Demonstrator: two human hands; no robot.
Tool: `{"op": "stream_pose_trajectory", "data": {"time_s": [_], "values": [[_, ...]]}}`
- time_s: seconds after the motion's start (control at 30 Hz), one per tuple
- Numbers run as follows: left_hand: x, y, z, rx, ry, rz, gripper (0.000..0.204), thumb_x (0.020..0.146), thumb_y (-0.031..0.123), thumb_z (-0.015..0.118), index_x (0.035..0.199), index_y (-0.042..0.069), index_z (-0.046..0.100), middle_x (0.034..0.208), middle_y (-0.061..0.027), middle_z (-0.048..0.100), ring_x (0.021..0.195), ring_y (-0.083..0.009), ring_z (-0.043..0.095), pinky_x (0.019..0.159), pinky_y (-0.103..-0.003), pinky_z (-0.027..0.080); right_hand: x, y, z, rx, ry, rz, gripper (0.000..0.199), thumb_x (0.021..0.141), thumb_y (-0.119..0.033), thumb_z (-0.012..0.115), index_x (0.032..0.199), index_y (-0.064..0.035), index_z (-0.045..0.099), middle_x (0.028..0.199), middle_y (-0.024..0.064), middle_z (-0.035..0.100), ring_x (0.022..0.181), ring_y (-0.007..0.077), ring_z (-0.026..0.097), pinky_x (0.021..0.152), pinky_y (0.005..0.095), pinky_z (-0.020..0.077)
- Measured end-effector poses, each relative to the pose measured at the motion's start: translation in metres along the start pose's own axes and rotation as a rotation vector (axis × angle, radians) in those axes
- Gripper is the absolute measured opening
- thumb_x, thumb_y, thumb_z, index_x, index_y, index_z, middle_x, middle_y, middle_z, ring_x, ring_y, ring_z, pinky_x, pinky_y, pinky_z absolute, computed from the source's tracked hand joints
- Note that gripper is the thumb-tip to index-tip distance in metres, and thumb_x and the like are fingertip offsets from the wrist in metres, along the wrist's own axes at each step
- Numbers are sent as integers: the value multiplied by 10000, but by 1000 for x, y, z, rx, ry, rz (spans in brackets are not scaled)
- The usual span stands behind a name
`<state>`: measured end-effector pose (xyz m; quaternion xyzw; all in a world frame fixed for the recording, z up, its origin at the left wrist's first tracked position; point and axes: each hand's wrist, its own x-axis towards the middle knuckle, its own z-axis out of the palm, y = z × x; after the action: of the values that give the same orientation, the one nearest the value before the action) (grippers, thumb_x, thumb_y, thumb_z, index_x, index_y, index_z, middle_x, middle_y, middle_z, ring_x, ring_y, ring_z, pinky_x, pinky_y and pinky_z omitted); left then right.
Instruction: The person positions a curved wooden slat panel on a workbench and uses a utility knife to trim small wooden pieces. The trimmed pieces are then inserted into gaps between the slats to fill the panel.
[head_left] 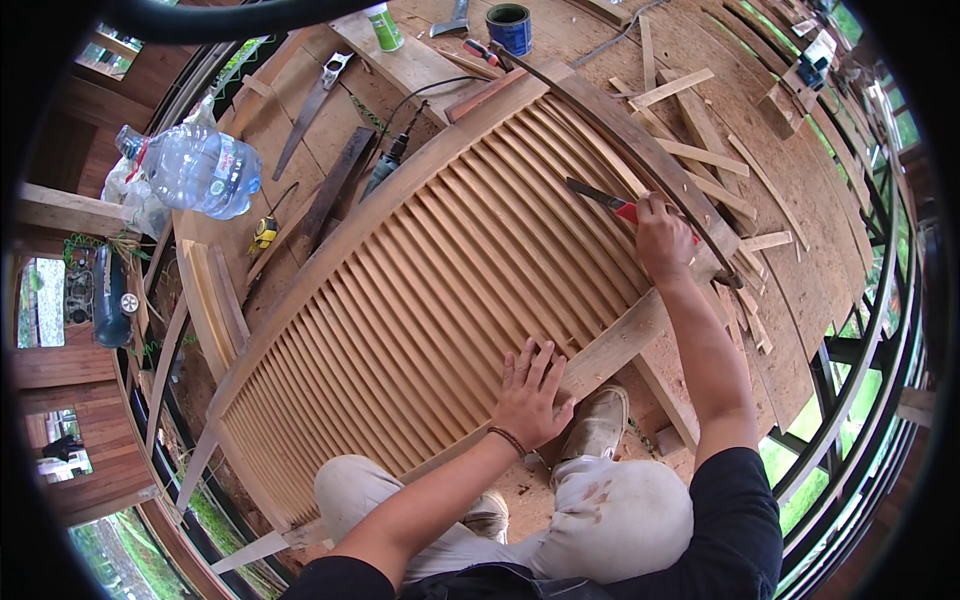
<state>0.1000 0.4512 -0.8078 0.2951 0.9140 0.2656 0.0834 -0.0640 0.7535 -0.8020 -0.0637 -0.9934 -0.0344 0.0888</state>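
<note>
Here, the scene is filled by a large louvred wooden shutter (420,290), laid flat and slanting from the lower left to the upper right over a plywood floor (800,200). Its many thin slats are enclosed by a broad frame, and a dark curved strip (650,150) is seen along its far right rail. A big clear water bottle (195,168) is lying on its side at the upper left, well apart from the shutter. A handsaw (312,110) is resting on boards above it, and a power drill with its black cable (390,165) lies just beside the shutter's upper edge. Loose wooden offcuts (700,155) are scattered over the floor on the right. A blue tin (509,27) and a green bottle (384,27) are standing at the top, near a red-handled tool (480,52). A small yellow tape measure (264,233) is lying at the left of the frame.

The left hand (530,395) is spread flat, fingers apart, pressed on the slats near the lower rail, a dark band worn at the wrist. The right hand (663,240) is closed around the red handle of a chisel (600,196), whose blade is laid against the slats close to the right rail. Pale trousers and a worn shoe (598,425) are seen below.
</note>
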Motion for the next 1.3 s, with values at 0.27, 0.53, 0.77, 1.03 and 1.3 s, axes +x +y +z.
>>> {"op": "stream_pose_trajectory", "data": {"time_s": [0.27, 0.53, 0.77, 1.03, 1.3], "values": [[0, 0, -1, 13, -26, -12, 695, 889, 440, 668, 1453, 55, 537, 1597, -193, 371, 1539, -425, 240, 1246, -637, 148, -1, -1, 3, -5, 7, 10, 227, 822, -51, 677, 1044, -67, 631, 1131, 99, 615, 975, 307, 704, 761, 415, 618], [-1, -1, 2, 23, -36, -12, 701, 888, 446, 664, 1457, 58, 535, 1604, -191, 363, 1541, -424, 236, 1243, -636, 157, -1, 1, 5, 18, 22, -2, 201, 821, -52, 660, 1020, -68, 638, 1089, 99, 615, 968, 297, 704, 779, 427, 603], [0, 0, 0, 29, -42, -17, 700, 887, 444, 663, 1461, 64, 534, 1607, -186, 363, 1540, -421, 243, 1240, -634, 166, -2, 0, 3, 39, 29, -3, 182, 825, -58, 651, 1005, -79, 642, 1065, 91, 618, 964, 291, 700, 781, 427, 598], [-1, 0, -1, 36, -34, -13, 696, 889, 443, 663, 1458, 62, 535, 1602, -187, 366, 1539, -423, 244, 1236, -641, 170, -2, -1, 5, 37, 34, 4, 185, 825, -66, 655, 1009, -74, 644, 1057, 94, 623, 955, 296, 699, 777, 430, 598], [1, 2, 0, 36, -28, -6, 692, 881, 437, 678, 1444, 57, 543, 1587, -188, 381, 1528, -434, 259, 1235, -639, 182, -2, 2, 2, 31, 5, 9, 211, 840, -80, 651, 1050, -74, 653, 1067, 89, 625, 950, 291, 700, 783, 427, 593]]}}
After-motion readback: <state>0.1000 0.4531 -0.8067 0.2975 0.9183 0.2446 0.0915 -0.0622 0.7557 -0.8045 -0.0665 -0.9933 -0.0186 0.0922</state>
